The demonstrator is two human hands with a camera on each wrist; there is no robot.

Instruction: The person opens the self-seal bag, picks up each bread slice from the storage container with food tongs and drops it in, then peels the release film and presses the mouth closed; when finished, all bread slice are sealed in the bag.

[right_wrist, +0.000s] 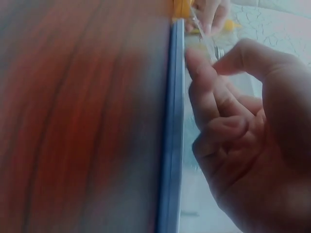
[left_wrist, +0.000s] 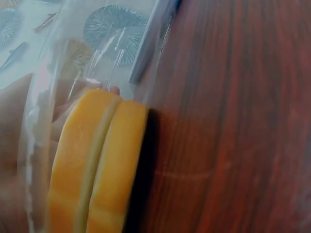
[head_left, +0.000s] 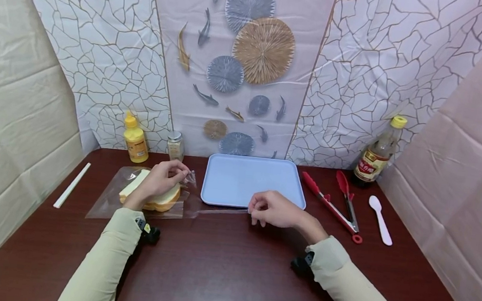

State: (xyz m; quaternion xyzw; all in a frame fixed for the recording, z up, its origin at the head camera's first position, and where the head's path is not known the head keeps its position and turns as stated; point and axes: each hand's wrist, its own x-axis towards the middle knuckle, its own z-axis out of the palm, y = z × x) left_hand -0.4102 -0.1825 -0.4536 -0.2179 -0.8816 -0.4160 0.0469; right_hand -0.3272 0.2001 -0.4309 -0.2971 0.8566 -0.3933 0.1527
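Note:
Two stacked bread slices [head_left: 169,199] lie on the table wrapped in a clear plastic sheet or bag [head_left: 107,200]. Their brown crusts [left_wrist: 109,165] show side by side through the film in the left wrist view. My left hand [head_left: 159,179] reaches over the bread and pinches a crumpled bit of the plastic [head_left: 191,178] between thumb and fingers. A narrow strip of clear film [head_left: 220,211] stretches from the bread side to my right hand [head_left: 276,209]. Thumb and index finger of that hand pinch its end by the tray's front edge, the other fingers curled.
The light blue tray [head_left: 248,181] lies at the back middle. A yellow squeeze bottle [head_left: 136,143] and a shaker jar [head_left: 175,146] stand behind the bread, white chopsticks [head_left: 71,185] to its left. Red-handled tongs [head_left: 341,205], a white spoon [head_left: 380,221] and a sauce bottle [head_left: 374,157] are at right.

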